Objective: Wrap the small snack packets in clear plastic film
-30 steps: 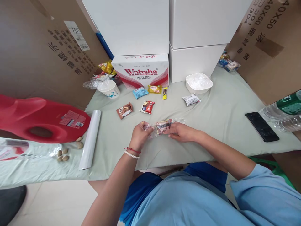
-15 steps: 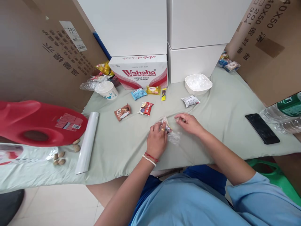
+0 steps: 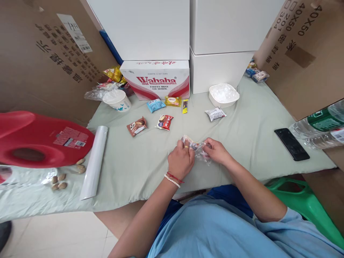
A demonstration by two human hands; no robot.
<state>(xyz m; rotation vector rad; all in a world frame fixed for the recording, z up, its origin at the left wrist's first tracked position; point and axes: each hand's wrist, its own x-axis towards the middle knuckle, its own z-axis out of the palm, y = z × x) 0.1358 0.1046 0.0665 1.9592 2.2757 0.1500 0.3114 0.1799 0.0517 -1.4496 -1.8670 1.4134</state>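
My left hand (image 3: pixel 181 159) is closed over a small snack packet (image 3: pixel 192 144) low on the table, its fingers covering most of it. Clear plastic wrap (image 3: pixel 202 157) surrounds the packet and bunches out on its right side. My right hand (image 3: pixel 216 150) pinches that wrap between thumb and fingers, just right of my left hand. Beyond my hands lie a brown snack packet (image 3: pixel 137 126), a red and white one (image 3: pixel 164 122), a blue one (image 3: pixel 156 105), a yellow one (image 3: pixel 172 101), a thin yellow stick packet (image 3: pixel 185 106) and a silvery white packet (image 3: pixel 215 114).
A white bowl (image 3: pixel 215 100) holding clear plastic and a paper cup (image 3: pixel 122 103) stand toward the back, before a Wahaha carton (image 3: pixel 161 79). On the left are a white roll (image 3: pixel 95 161), a red jug (image 3: pixel 72 134) and several walnuts (image 3: pixel 62 177). A phone (image 3: pixel 291 144) and bottles (image 3: pixel 324 122) are right.
My right hand has moved down and left onto the plastic wrap and now pinches it. My left hand stays on the packet. The view has shifted slightly.
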